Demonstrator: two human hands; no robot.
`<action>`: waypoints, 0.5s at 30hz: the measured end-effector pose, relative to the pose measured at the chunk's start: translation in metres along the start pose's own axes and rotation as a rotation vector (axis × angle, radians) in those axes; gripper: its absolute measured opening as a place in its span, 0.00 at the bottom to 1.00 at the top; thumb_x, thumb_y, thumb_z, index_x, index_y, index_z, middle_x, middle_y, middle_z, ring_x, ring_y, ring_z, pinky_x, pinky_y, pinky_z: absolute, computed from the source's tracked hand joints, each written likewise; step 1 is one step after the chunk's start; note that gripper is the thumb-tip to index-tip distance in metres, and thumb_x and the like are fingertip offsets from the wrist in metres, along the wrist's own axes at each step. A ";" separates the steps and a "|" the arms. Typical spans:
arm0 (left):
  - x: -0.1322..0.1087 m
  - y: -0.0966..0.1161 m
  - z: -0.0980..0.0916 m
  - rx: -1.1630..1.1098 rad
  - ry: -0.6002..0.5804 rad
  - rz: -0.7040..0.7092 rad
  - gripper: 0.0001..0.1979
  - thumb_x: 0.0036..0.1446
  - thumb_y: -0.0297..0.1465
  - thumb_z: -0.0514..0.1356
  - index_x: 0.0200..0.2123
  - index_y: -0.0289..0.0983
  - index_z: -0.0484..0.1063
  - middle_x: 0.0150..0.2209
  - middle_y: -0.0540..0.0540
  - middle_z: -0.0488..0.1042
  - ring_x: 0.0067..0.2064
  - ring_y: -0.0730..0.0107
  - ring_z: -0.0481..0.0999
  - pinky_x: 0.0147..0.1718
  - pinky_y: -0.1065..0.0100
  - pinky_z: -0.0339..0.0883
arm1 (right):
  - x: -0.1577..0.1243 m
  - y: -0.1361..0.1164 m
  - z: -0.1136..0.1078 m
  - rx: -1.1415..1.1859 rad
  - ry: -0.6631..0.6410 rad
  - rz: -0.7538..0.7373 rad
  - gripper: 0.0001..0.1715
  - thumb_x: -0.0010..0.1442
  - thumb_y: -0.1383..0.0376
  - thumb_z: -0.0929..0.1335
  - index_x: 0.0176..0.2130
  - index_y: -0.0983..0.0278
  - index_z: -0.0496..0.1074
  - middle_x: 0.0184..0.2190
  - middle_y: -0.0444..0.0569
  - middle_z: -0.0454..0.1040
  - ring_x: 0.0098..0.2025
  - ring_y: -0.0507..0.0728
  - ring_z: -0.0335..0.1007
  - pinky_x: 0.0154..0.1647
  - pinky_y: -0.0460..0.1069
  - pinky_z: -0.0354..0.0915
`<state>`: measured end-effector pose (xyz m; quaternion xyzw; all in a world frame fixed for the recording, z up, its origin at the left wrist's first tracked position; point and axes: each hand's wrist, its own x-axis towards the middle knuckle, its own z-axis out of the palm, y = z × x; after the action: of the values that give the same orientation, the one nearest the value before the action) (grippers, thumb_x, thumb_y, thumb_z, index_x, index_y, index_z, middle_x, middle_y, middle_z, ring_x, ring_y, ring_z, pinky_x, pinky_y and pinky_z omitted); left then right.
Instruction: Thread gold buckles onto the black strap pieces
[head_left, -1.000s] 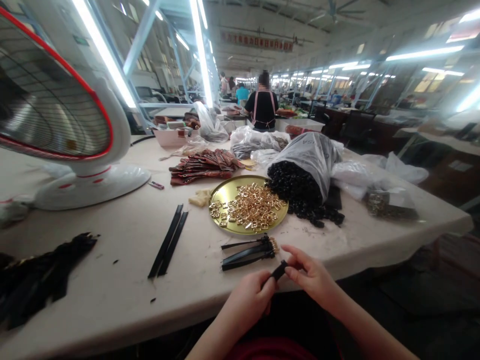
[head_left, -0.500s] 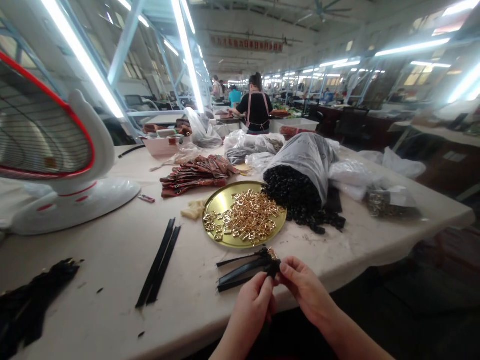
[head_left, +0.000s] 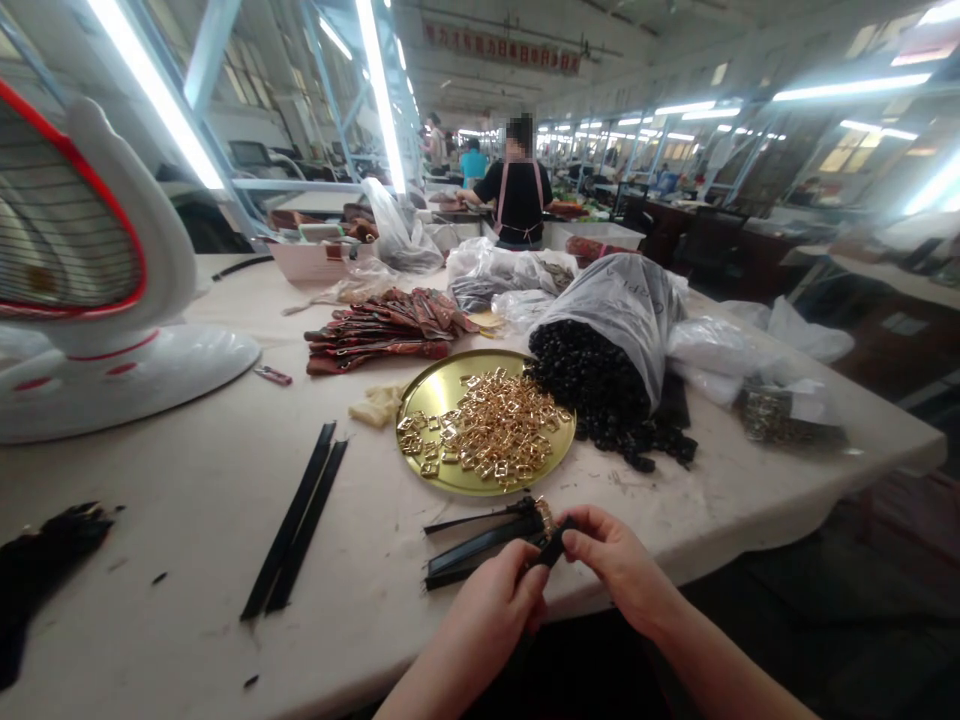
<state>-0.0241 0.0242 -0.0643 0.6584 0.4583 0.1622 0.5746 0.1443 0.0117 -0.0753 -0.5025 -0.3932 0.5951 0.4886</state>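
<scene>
Near the table's front edge, my left hand [head_left: 504,592] and my right hand [head_left: 611,560] pinch a short black strip [head_left: 553,546] between them. Just behind my left hand lie several black straps [head_left: 472,550] with gold buckles [head_left: 545,515] at their right end. A round gold tray [head_left: 420,390] holds a pile of gold rectangular buckles [head_left: 499,425]. Small black pieces [head_left: 585,375] spill from a grey plastic bag [head_left: 626,295] right of the tray. Two long black strips [head_left: 300,520] lie on the table to the left.
A white and red fan [head_left: 142,370] stands at the left. Folded brown-red pieces [head_left: 382,330] and plastic bags [head_left: 712,350] lie farther back on the table [head_left: 360,600]. Black bundled material [head_left: 52,560] is at the left edge. A person in black [head_left: 521,195] stands beyond.
The black strip between my hands now shows more of its length, slanting up to the right. The camera view has shifted slightly, and my hands remain together at the table's edge.
</scene>
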 end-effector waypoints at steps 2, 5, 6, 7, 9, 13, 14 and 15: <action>0.001 -0.002 -0.002 -0.011 0.041 -0.005 0.15 0.57 0.37 0.46 0.42 0.37 0.65 0.21 0.52 0.69 0.23 0.72 0.68 0.23 0.73 0.59 | 0.002 0.001 0.001 0.021 0.026 0.004 0.14 0.46 0.60 0.72 0.34 0.65 0.71 0.28 0.44 0.72 0.31 0.51 0.66 0.36 0.47 0.62; 0.003 -0.004 -0.002 -0.055 0.148 -0.011 0.23 0.58 0.37 0.46 0.54 0.35 0.56 0.24 0.50 0.71 0.26 0.68 0.69 0.27 0.70 0.61 | 0.004 0.005 0.008 0.037 0.000 0.030 0.16 0.45 0.59 0.73 0.34 0.64 0.72 0.31 0.45 0.74 0.34 0.54 0.68 0.40 0.49 0.62; 0.005 -0.004 -0.002 -0.073 0.184 -0.006 0.25 0.57 0.38 0.47 0.56 0.34 0.54 0.26 0.47 0.72 0.30 0.66 0.71 0.30 0.70 0.62 | 0.004 0.006 0.010 0.039 -0.005 0.031 0.16 0.45 0.59 0.73 0.34 0.64 0.72 0.32 0.45 0.75 0.36 0.55 0.69 0.42 0.50 0.62; 0.006 -0.005 -0.002 -0.092 0.203 -0.006 0.27 0.57 0.39 0.48 0.57 0.33 0.54 0.29 0.45 0.74 0.33 0.64 0.72 0.33 0.69 0.63 | 0.006 0.008 0.012 0.034 -0.008 0.026 0.16 0.45 0.58 0.73 0.34 0.64 0.72 0.33 0.46 0.75 0.37 0.56 0.69 0.43 0.50 0.62; 0.011 -0.006 0.000 -0.121 0.227 -0.017 0.28 0.55 0.40 0.50 0.57 0.34 0.55 0.36 0.41 0.75 0.40 0.60 0.72 0.38 0.67 0.63 | 0.009 0.010 0.014 -0.010 -0.029 -0.002 0.15 0.46 0.57 0.72 0.34 0.63 0.73 0.35 0.47 0.75 0.40 0.57 0.69 0.45 0.51 0.61; 0.023 -0.013 0.005 -0.172 0.286 -0.046 0.29 0.55 0.41 0.50 0.57 0.34 0.56 0.46 0.39 0.73 0.49 0.57 0.69 0.45 0.65 0.62 | 0.023 0.010 0.011 -0.165 -0.087 -0.087 0.14 0.50 0.57 0.70 0.34 0.63 0.74 0.34 0.48 0.75 0.39 0.58 0.69 0.43 0.51 0.62; 0.025 -0.014 0.006 -0.189 0.299 -0.047 0.28 0.55 0.41 0.50 0.57 0.34 0.55 0.47 0.39 0.72 0.50 0.58 0.69 0.46 0.65 0.61 | 0.026 0.010 0.010 -0.203 -0.088 -0.102 0.13 0.50 0.57 0.69 0.34 0.63 0.74 0.33 0.48 0.74 0.39 0.58 0.69 0.43 0.51 0.63; 0.027 -0.016 0.007 -0.203 0.306 -0.045 0.28 0.56 0.41 0.49 0.57 0.33 0.55 0.49 0.39 0.71 0.51 0.58 0.68 0.48 0.65 0.60 | 0.029 0.010 0.010 -0.227 -0.084 -0.105 0.13 0.50 0.58 0.70 0.34 0.63 0.74 0.33 0.48 0.74 0.39 0.58 0.69 0.42 0.51 0.63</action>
<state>-0.0113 0.0401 -0.0890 0.5542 0.5362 0.2932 0.5651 0.1321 0.0387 -0.0889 -0.5079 -0.5040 0.5408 0.4422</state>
